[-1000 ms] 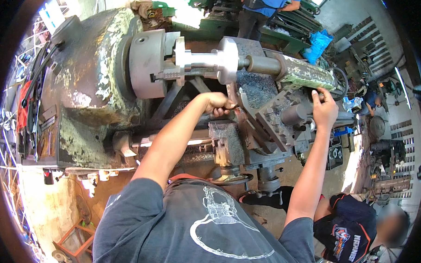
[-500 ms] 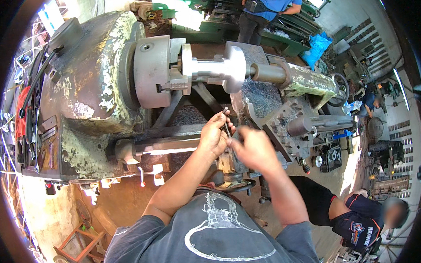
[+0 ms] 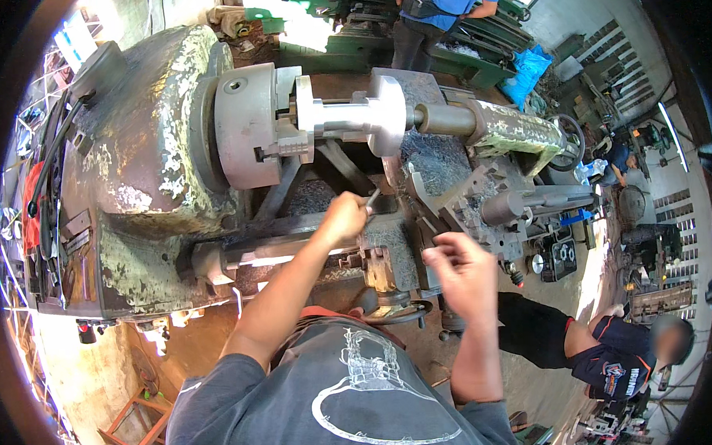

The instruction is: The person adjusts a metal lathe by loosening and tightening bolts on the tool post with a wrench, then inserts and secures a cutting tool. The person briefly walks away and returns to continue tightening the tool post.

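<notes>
Metal rod [image 3: 373,197] in left fingers [image 3: 361,212]

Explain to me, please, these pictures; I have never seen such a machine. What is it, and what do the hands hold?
The view comes from a fisheye camera on the worker's head, looking down, so straight edges bend. The machine is a metal lathe. Its chuck clamps a shiny, spool-shaped workpiece, with the tailstock at the other end. Metal chips lie on the lathe's lower parts. The left hand holds a slim metal rod; the right hand, near the tool post, is half-open and seems empty.
</notes>
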Demonstrator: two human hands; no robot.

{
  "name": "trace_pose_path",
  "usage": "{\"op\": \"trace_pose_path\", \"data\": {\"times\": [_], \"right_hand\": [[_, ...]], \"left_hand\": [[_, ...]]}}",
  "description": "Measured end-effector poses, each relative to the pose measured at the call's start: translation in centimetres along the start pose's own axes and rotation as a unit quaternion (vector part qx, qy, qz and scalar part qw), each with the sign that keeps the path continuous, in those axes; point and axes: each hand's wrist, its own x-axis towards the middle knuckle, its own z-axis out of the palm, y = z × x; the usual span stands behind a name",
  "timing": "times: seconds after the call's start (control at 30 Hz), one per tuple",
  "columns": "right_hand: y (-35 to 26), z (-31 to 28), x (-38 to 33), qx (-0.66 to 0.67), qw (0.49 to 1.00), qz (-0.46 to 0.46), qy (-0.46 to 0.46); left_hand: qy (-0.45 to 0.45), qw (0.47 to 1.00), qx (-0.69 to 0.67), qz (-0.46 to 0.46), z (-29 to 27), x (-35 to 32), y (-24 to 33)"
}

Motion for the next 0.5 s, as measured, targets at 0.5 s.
{"op": "trace_pose_path", "data": {"times": [0.5], "right_hand": [[1.5,-3.7,-2.2,-0.064,0.996,-0.001,-0.061]], "left_hand": [[-0.035,0.969,-0.233,0.072,0.1,2.6,4.1]]}}
